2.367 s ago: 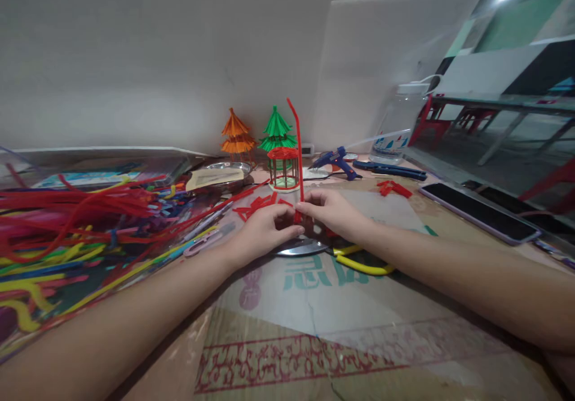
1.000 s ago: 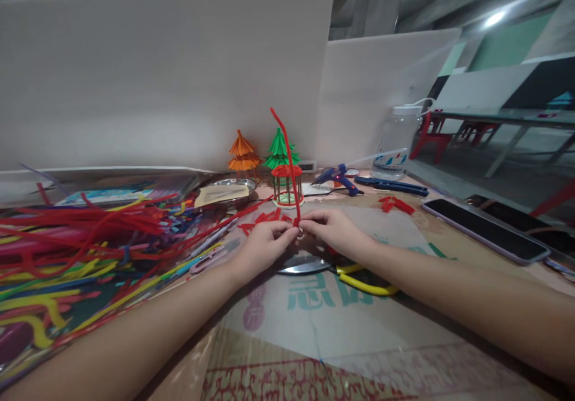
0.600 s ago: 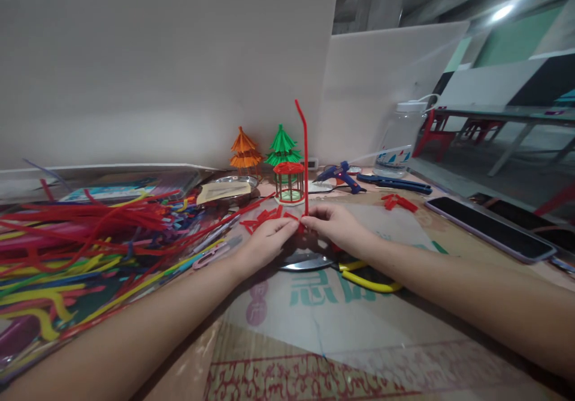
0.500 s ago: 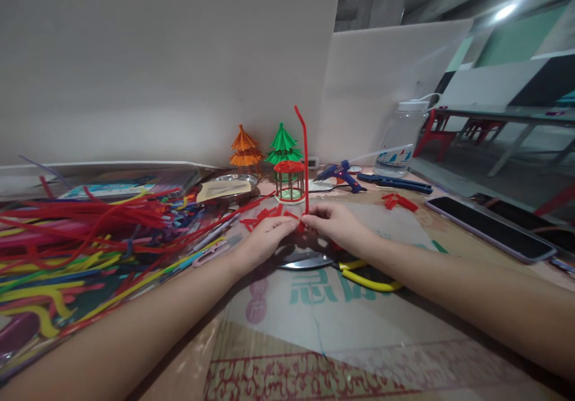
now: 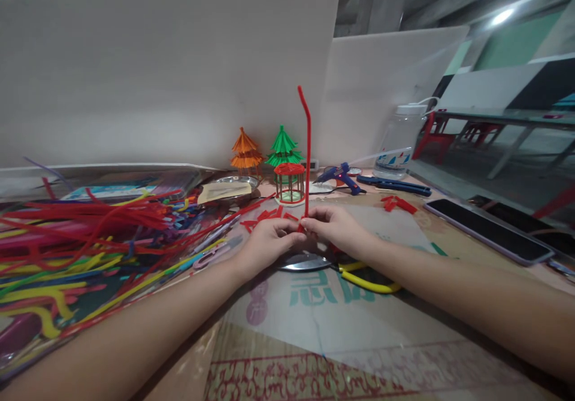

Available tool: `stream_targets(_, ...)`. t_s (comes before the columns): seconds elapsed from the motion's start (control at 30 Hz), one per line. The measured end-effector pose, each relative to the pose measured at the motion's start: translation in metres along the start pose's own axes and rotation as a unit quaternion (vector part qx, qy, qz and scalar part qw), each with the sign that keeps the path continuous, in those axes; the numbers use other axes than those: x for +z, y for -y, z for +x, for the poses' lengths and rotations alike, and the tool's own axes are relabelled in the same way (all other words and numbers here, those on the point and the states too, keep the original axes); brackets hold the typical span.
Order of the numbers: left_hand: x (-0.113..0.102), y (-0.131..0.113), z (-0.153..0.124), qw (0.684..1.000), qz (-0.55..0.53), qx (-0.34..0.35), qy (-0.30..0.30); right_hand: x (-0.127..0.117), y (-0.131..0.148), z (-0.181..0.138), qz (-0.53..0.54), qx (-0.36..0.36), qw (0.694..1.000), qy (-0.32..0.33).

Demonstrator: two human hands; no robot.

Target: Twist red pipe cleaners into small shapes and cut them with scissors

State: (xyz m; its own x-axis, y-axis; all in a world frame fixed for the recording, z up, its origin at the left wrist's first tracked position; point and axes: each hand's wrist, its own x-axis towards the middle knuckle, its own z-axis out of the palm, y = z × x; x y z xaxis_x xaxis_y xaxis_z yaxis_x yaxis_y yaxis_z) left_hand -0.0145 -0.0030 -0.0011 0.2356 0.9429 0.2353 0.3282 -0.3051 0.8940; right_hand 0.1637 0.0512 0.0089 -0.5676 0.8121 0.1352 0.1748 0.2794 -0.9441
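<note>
Left hand (image 5: 265, 242) and right hand (image 5: 338, 228) are pinched together on one upright red pipe cleaner (image 5: 308, 149), apparently at its base; two paper pagodas (image 5: 245, 148) are seen behind.

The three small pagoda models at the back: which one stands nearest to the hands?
The red-roofed one with green posts; the orange model and green model stand behind it.

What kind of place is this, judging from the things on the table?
Probably a handicraft workbench. A heap of coloured pipe cleaners lies at one side, a blue hot glue gun at the back, and small finished orange and green pagoda models stand by the white partition board.
</note>
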Motion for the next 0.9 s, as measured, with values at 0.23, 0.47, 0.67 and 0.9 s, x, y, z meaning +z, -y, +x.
stream_targets(0.23,-0.0012,-0.0052,-0.0001,0.996,0.072,0.054,0.017,-0.0002,0.0006,0.0012,-0.025,-0.023,0.999,-0.04)
stream_targets(0.47,-0.001,-0.0065,0.0021,0.996,0.079,0.032,-0.012,-0.0004,-0.0003,0.0019,-0.023,-0.007,1.0,-0.012)
stream_targets(0.67,-0.0023,-0.0011,0.0044,1.0,0.017,0.014,-0.008,0.0001,0.0006,0.0023,0.007,0.007,1.0,-0.001)
stream_targets(0.9,-0.001,-0.0024,0.0029,0.999,0.034,0.025,-0.001,0.0001,-0.0006,0.0041,0.013,-0.011,1.0,-0.007)
